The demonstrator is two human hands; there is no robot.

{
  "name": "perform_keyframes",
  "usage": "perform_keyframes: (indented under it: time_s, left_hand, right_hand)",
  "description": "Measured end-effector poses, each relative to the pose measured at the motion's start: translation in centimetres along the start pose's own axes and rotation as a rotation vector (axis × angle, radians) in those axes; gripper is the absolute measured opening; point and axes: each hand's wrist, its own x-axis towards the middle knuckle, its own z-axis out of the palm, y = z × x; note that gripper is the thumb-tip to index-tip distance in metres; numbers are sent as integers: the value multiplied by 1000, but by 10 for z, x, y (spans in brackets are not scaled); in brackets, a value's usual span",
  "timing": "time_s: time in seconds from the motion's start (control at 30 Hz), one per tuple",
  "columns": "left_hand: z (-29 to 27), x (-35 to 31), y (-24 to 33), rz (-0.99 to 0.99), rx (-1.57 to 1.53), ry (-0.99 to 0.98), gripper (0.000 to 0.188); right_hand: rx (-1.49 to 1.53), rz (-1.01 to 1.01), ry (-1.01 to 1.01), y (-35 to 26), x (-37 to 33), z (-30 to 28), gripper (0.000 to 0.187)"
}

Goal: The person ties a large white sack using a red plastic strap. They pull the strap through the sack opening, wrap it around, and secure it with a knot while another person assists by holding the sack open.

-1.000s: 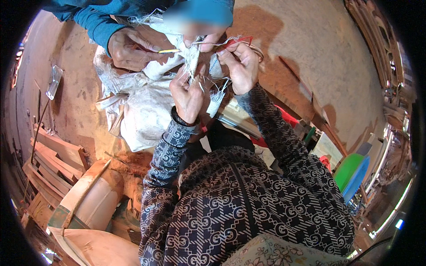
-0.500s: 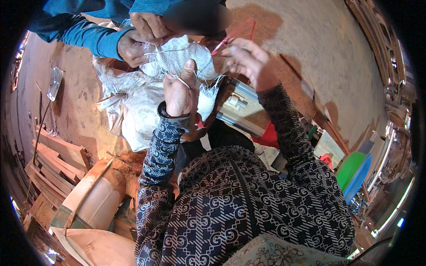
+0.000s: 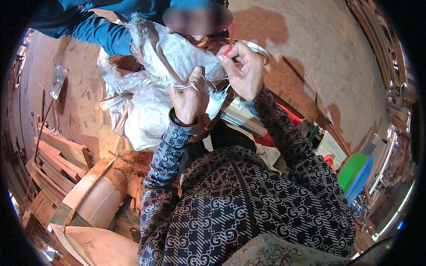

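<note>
A white woven sack [image 3: 146,117] with frayed edges hangs ahead of me, its loose upper part spread upward. My left hand [image 3: 186,99] is closed on the gathered sack, thumb up, with pale loose strands across the fingers. Just right of the sack's upper part, my right hand [image 3: 242,71] pinches a thin red string [image 3: 231,37] between thumb and fingers; the string stands up from the pinch. Across from me a co-worker's blue sleeve [image 3: 106,37] reaches to the sack, and that person's hand is mostly hidden behind the fabric.
Cut wooden boards [image 3: 62,146] lie stacked at the left. A pale rounded container [image 3: 97,199] with a stick across it stands at lower left. Right of me are a green basin [image 3: 353,170] and a blue basin [image 3: 361,179]. A long wooden beam [image 3: 326,117] runs along the right.
The sack's upper part has been raised and spread, covering the co-worker's hands that showed before. My right hand has come down slightly and left, pinching the red string. My left hand keeps its grip.
</note>
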Motion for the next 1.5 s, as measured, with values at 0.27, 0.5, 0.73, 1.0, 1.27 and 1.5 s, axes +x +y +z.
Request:
perform_keyframes:
  time_s: [0.27, 0.5, 0.73, 1.0, 1.27, 1.5]
  left_hand:
    - [0, -6, -3, 255, 86, 123, 55]
    - [2, -9, 10, 39, 6, 58, 52]
    - [1, 1, 4, -163, -536, -112, 69]
    - [11, 7, 4, -178, -587, -197, 19]
    - [16, 5, 13, -234, -593, -162, 25]
    - [8, 14, -5, -93, -416, -190, 33]
  right_hand:
    - [158, 265, -145, -30, -6, -16, 12]
    - [762, 553, -1, -47, -5, -73, 10]
    - [329, 560, -565, -39, 1, -116, 14]
    - [-168, 49, -273, -86, 20, -112, 11]
    - [-564, 12, -927, -60, 31, -105, 26]
    - [-186, 20, -358, -35, 11, -66, 18]
